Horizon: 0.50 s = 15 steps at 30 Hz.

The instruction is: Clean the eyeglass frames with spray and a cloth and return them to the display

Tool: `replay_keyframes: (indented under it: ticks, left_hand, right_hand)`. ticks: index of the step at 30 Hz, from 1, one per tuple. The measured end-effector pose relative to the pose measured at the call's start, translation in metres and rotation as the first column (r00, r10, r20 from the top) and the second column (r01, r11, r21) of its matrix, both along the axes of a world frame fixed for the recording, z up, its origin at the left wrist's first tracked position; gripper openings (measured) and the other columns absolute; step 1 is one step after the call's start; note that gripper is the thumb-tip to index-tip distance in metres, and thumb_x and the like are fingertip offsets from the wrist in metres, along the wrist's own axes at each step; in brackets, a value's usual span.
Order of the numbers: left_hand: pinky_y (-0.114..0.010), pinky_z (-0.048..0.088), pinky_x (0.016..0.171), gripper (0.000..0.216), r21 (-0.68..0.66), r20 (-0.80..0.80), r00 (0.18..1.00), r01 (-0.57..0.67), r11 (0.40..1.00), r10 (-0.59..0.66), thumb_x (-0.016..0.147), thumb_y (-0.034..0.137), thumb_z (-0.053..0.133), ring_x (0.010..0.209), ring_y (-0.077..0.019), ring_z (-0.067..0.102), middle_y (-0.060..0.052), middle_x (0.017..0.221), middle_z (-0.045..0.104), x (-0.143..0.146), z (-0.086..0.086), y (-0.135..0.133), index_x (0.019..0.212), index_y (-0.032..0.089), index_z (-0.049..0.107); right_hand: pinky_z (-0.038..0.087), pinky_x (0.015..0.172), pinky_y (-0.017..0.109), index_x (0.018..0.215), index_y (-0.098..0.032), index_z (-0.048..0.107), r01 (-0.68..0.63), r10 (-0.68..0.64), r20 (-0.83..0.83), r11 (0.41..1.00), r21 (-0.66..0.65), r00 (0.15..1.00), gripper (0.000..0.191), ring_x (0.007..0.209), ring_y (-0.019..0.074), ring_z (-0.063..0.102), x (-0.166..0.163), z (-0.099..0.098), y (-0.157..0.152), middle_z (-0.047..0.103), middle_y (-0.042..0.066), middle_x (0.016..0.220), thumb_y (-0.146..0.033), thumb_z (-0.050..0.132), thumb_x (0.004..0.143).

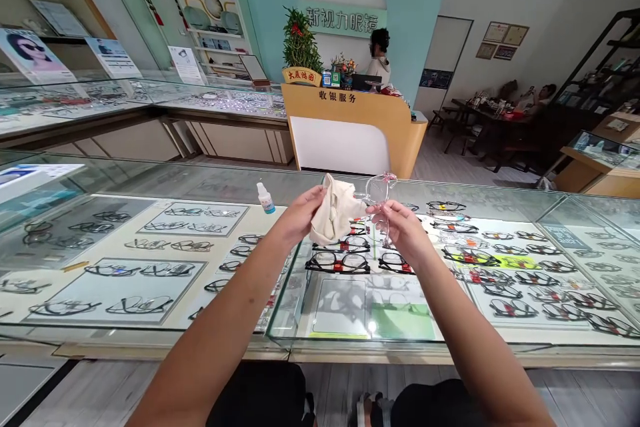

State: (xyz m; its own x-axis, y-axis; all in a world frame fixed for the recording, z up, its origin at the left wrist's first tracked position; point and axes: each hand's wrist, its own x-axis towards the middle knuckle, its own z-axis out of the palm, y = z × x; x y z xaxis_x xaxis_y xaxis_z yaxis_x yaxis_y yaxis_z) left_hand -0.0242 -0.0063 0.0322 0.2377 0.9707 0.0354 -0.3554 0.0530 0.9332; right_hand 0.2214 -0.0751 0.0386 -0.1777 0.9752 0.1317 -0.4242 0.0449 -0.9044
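My left hand (306,208) is closed on a cream-coloured cloth (334,212), which hangs bunched from its fingers above the glass counter. In my right hand (399,221) is a pair of clear-framed eyeglasses (379,191) with pinkish parts, pinched by the fingers and turned on end. The cloth's right edge comes close to the glasses and the right fingertips; whether they touch I cannot tell. A small spray bottle (266,199) with a white top and blue liquid stands on the counter, left of my left hand.
Rows of eyeglasses (338,261) lie inside the glass display counter (350,340) beneath my hands. Across the aisle stands a wooden cashier desk (345,103) with a person (380,60) behind it. More people sit at a table at the far right.
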Motion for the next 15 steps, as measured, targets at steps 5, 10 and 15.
replay_keyframes:
  ticks: [5,10,15]
  left_hand:
    - [-0.025,0.055,0.072,0.058,0.029,-0.071,0.982,0.18,0.983,-0.177,0.08,0.059,0.086,0.08,-0.0164,0.069,-0.005,0.096,0.077,0.02,-0.006,-0.017,0.12,0.019,0.072]
    - [-0.024,0.054,0.064,0.057,0.047,-0.135,0.974,0.19,0.981,-0.183,0.084,0.06,0.082,0.07,-0.0149,0.067,-0.003,0.089,0.074,0.027,-0.004,-0.025,0.121,0.019,0.07]
    - [-0.02,0.047,0.054,0.051,0.076,-0.154,0.98,0.141,0.987,-0.128,0.082,0.065,0.081,0.059,-0.0107,0.059,0.0,0.078,0.069,0.029,-0.002,-0.03,0.103,0.019,0.069]
  right_hand:
    - [0.046,0.078,0.031,0.088,-0.025,0.07,-0.042,0.041,0.074,0.999,0.004,0.996,0.03,0.086,0.0185,0.065,-0.005,-0.001,-0.003,0.079,0.003,0.102,-0.05,0.085,0.083]
    - [0.044,0.078,0.03,0.089,-0.024,0.072,-0.098,0.097,0.178,0.995,0.0,0.979,0.027,0.087,0.0181,0.064,-0.008,-0.007,-0.002,0.079,0.003,0.102,-0.05,0.081,0.088]
    - [0.042,0.076,0.03,0.09,-0.024,0.073,-0.172,0.165,0.203,0.985,0.018,0.965,0.025,0.085,0.0175,0.062,-0.011,-0.012,-0.002,0.079,0.004,0.099,-0.048,0.078,0.091]
